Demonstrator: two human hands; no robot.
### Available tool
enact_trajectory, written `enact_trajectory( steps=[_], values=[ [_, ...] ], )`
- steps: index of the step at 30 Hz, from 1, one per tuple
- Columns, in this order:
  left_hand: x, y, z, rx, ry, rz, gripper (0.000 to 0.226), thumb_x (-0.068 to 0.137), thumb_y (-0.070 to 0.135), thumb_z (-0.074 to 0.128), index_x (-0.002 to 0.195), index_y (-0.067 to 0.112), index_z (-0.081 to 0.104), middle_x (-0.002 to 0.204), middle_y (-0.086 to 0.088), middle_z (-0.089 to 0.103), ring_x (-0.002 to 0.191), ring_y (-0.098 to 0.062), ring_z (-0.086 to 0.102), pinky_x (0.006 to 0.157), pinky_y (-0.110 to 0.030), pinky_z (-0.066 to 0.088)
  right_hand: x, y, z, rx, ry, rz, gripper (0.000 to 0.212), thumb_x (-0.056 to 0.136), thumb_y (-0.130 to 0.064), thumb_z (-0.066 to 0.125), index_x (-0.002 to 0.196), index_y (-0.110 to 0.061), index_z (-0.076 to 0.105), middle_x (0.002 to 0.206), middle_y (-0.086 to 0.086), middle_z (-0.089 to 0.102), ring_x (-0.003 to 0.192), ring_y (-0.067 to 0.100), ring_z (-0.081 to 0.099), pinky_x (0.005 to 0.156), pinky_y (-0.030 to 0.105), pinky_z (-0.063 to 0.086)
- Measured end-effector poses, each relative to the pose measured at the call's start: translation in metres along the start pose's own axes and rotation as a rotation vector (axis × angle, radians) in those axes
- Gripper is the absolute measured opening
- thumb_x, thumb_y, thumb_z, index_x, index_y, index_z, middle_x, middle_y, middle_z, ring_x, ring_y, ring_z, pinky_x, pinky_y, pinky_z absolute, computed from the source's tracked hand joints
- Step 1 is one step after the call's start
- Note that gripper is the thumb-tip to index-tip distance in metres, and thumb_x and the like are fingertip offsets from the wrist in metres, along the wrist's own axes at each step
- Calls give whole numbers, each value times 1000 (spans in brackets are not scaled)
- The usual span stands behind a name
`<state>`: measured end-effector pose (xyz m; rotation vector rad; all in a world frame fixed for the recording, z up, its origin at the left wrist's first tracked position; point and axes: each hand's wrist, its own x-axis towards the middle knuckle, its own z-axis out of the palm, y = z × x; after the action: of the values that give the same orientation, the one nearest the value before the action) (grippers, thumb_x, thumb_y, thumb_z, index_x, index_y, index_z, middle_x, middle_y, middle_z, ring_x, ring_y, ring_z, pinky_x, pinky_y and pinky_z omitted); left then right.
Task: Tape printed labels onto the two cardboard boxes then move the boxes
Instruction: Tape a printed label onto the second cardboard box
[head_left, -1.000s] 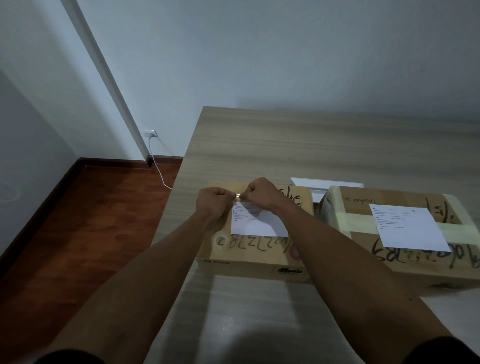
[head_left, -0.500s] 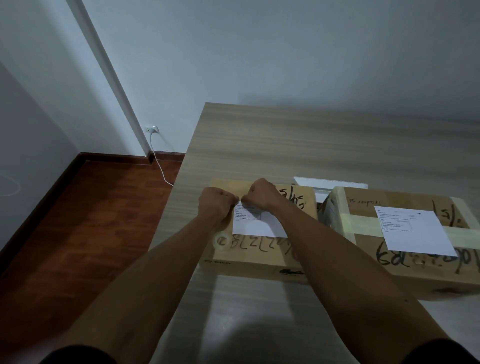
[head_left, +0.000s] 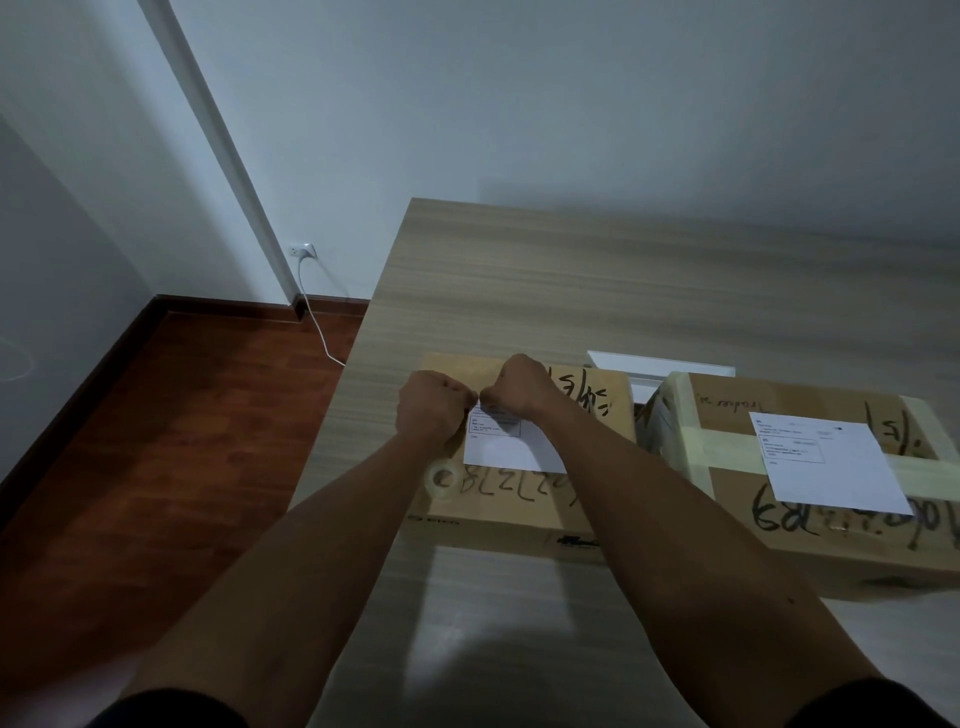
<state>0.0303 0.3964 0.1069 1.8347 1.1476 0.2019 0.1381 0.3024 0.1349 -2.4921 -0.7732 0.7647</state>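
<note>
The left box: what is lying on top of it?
On the left box lie a printed label and a clear tape roll. Both hands, left and right, hover fisted over the label's far edge, hiding it and whatever they pinch.

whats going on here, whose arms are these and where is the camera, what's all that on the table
There is no machine here. The camera is worn on a person's head and looks forward and down, so the two arms reaching in from below are that person's own. A wooden table bears two cardboard boxes. The left box has a printed label lying on it, and a roll of clear tape rests on its near left part. The left hand and right hand are curled in fists close together at the label's far edge and seem to pinch a small strip of tape between them, too small to be sure. The right box carries its own label over pale tape bands. Something white lies behind the boxes.
</note>
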Motion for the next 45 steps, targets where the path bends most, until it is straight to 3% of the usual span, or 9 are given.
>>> enact_trajectory(
  steps=[4, 10, 15, 22, 28, 31, 35, 39, 45],
  values=[
    [1, 2, 0, 36, 20, -18, 21, 77, 26, 87, 69, 12, 74, 73, -6, 74, 70, -21, 71, 65, -30, 57, -1, -4, -3, -66, 31, 63, 42, 80, -20, 79, 63, -13, 41, 63, 2, 42, 52, 16, 40, 45, 25, 29],
    [5, 5, -11, 122, 32, -52, 50, 70, 37, 94, 60, 12, 52, 59, -4, 59, 55, -19, 57, 54, -27, 42, -1, -1, -13, -100, 63, 130, 56, 72, -42, 91, 73, -11, 45, 74, 3, 52, 61, 13, 49, 56, 27, 43],
    [5, 8, -19, 176, 1, -57, 53, 71, 39, 93, 59, 13, 47, 55, -2, 54, 48, -13, 50, 46, -25, 33, -2, -2, -15, -72, 31, 133, 50, 74, -38, 90, 80, -8, 50, 76, 4, 52, 74, 20, 56, 64, 29, 45],
    [8, 9, -21, 279, -20, -5, 55, 73, 47, 89, 57, 13, 49, 52, 2, 51, 47, -8, 48, 44, -24, 30, 3, 5, -14, 53, 48, 133, 53, 73, -40, 91, 66, -9, 48, 64, 2, 48, 55, 12, 47, 44, 27, 30],
    [11, 9, -21, 210, -7, -72, 51, 66, 42, 95, 66, 10, 56, 62, -2, 59, 54, -11, 54, 46, -26, 36, 9, 2, -15, -21, 64, 174, 56, 69, -39, 94, 78, -8, 48, 80, 5, 55, 84, 22, 58, 67, 30, 45],
    [14, 8, -20, 195, -8, -69, 50, 66, 43, 95, 68, 9, 58, 65, -2, 60, 57, -12, 55, 47, -26, 37, 5, 2, -16, -5, 82, 186, 54, 72, -34, 92, 73, -10, 43, 74, 3, 50, 82, 21, 56, 62, 28, 43],
    [13, -1, -22, 112, -87, 23, 39, 74, 32, 91, 74, 3, 65, 64, -7, 69, 61, -21, 67, 58, -36, 56, 0, 8, -9, 59, 160, 155, 39, 76, -19, 86, 71, -9, 49, 72, 7, 55, 70, 23, 57, 48, 24, 38],
    [-6, -15, -34, -36, -63, 176, 29, 79, 35, 83, 87, 13, 65, 80, -5, 72, 74, -22, 68, 67, -39, 58, -22, 17, 0, 169, 252, -17, 25, 89, -19, 73, 75, -7, 56, 75, 12, 59, 74, 28, 60, 70, 41, 52],
    [-47, -31, -53, 136, -147, 458, 9, 81, 13, 73, 84, 16, 64, 83, -3, 70, 76, -19, 64, 69, -35, 52, -55, 19, 23, 240, 257, -98, 16, 95, -24, 68, 95, -9, 61, 95, 4, 62, 90, 25, 59, 79, 38, 49]
  ],
)
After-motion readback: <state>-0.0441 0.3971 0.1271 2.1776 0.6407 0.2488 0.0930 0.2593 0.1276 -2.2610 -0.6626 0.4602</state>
